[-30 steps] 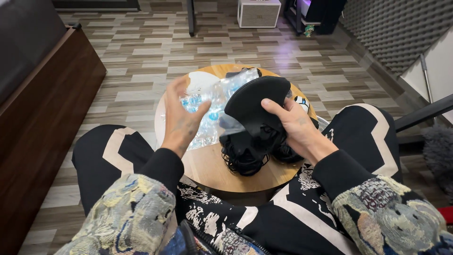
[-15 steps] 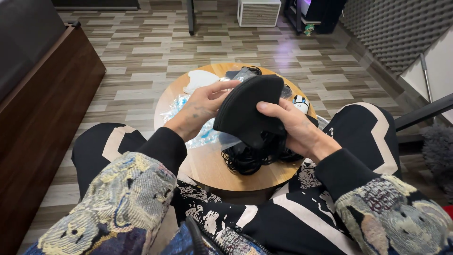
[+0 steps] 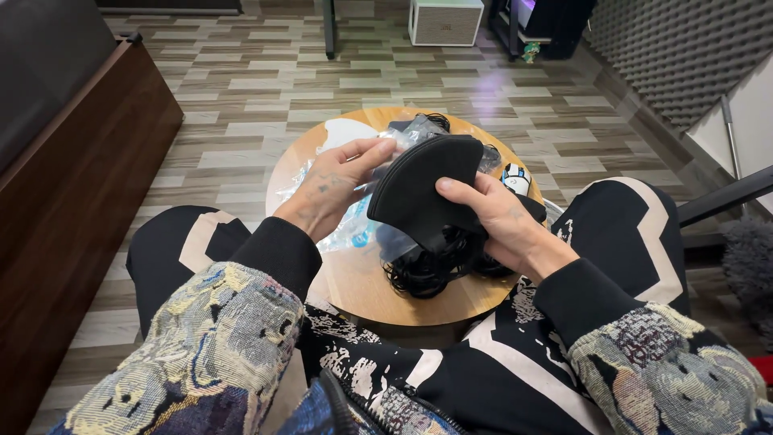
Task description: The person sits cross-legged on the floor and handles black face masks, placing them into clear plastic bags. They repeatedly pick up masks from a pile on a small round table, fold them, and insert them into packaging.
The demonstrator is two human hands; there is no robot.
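Head view: left hand (image 3: 334,189) has moved from the clear plastic bag (image 3: 338,229) to pinch the black cap's (image 3: 423,189) left edge; right hand (image 3: 499,221) clasps its right side above the round bench (image 3: 362,286).

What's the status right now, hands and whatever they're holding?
Left hand and right hand both gripping the black pouch above the round wooden table. Clear plastic bag and black cable coil beneath. Nothing in the way.
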